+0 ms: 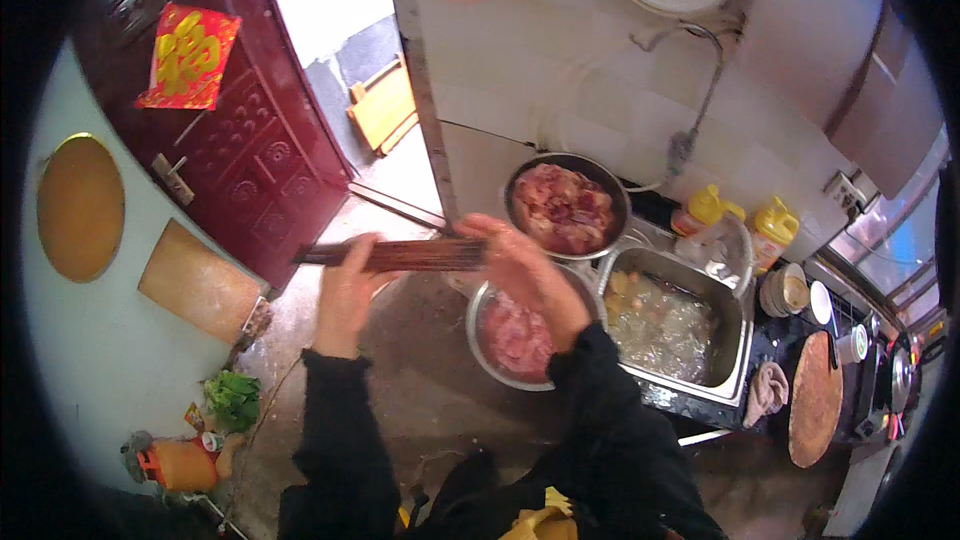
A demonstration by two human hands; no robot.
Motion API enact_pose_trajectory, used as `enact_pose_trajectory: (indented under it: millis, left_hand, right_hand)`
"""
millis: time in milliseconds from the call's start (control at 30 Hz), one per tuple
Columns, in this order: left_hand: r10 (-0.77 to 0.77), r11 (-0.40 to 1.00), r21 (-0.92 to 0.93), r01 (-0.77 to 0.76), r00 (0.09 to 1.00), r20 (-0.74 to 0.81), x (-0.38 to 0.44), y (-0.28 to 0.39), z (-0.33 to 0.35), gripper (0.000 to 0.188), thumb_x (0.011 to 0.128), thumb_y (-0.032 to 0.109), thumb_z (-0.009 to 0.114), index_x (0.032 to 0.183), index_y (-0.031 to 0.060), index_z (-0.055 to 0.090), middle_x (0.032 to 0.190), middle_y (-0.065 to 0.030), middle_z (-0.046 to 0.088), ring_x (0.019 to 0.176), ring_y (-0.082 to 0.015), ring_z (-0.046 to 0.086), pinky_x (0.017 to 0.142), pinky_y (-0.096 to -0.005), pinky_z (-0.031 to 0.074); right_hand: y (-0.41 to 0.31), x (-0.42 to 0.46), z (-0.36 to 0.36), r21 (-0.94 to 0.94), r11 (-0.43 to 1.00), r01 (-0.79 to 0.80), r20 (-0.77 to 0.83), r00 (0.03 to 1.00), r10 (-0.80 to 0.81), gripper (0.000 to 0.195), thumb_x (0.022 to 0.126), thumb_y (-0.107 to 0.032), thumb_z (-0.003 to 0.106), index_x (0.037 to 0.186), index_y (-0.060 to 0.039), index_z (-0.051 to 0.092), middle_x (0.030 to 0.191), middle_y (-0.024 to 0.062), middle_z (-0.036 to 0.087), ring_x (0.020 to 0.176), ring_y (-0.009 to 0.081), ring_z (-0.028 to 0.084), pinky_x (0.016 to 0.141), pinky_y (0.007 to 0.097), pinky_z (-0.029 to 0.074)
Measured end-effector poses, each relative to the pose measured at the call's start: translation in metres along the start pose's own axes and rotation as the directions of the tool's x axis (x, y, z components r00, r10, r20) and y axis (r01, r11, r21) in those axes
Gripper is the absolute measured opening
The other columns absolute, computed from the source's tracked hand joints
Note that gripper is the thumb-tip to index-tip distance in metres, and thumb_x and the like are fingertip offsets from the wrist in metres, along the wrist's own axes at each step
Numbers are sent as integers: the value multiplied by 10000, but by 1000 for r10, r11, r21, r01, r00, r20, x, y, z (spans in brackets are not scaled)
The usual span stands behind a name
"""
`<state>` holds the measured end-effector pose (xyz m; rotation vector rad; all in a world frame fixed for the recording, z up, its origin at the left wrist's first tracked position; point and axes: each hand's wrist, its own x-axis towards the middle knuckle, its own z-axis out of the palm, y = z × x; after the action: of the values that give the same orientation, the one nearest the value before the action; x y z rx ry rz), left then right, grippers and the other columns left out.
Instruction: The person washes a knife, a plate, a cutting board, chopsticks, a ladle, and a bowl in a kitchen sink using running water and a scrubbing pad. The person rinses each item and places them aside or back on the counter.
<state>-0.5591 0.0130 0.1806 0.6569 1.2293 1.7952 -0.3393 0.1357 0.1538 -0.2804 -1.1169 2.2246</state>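
A bundle of dark brown chopsticks (420, 255) lies level between my hands. My left hand (349, 292) grips it near its left part, thumb and fingers around it. The palm of my right hand (525, 270) is against the bundle's right end, fingers extended. Below my right hand stands a metal basin with pale pink raw meat (514, 334), partly hidden by the hand and sleeve. Behind it, a metal bowl holds darker red meat pieces (562, 206).
To the right is a steel sink (742, 360) with water and food pieces. Beyond it are yellow-capped jugs (775, 229), stacked bowls (784, 290), a cloth (766, 392) and a round chopping board (816, 399). A red door (262, 142) stands at left, above leafy greens (232, 399) and an orange gas cylinder (180, 465).
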Motion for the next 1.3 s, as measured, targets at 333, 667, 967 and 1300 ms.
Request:
enact_pose_trajectory:
  millis: [333, 667, 967, 1300]
  left_hand:
    - [-94, 957, 254, 142, 977, -192, 32, -10, -157, 230, 871, 163, 621, 898, -66, 613, 834, -135, 632, 716, -244, 673, 572, -315, 590]
    - [-251, 897, 434, 86, 906, 340, 190, 71, -78, 238, 896, 221, 652, 980, -1, 668, 841, -97, 701, 674, -150, 673, 591, -254, 551]
    - [-286, 871, 485, -75, 725, 627, 299, 85, 13, 261, 893, 258, 651, 808, 24, 574, 647, -65, 616, 473, -115, 574, 400, -226, 439]
    - [549, 790, -205, -578, 518, 656, 413, 268, 172, 222, 922, 239, 622, 782, 70, 590, 708, -18, 604, 549, -116, 597, 475, -246, 490]
  right_hand:
    - [207, 91, 15, -954, 244, 175, 173, 984, -27, 490, 800, -231, 695, 1214, -49, 509, 1198, 187, 538, 1058, 387, 555, 878, 454, 463]
    - [103, 176, 4, -850, 512, -124, -62, 989, 137, 328, 937, -350, 590, 1011, -30, 581, 783, 76, 581, 726, 200, 553, 685, 347, 438]
    - [28, 203, 28, -455, 823, -341, -253, 935, 247, 217, 909, -300, 664, 932, -93, 602, 682, -73, 439, 562, 51, 382, 501, 220, 277]
    - [35, 233, -40, -703, 607, -370, -547, 827, -129, 539, 885, -273, 690, 1314, -33, 471, 1204, 106, 594, 984, 168, 601, 748, 287, 508]
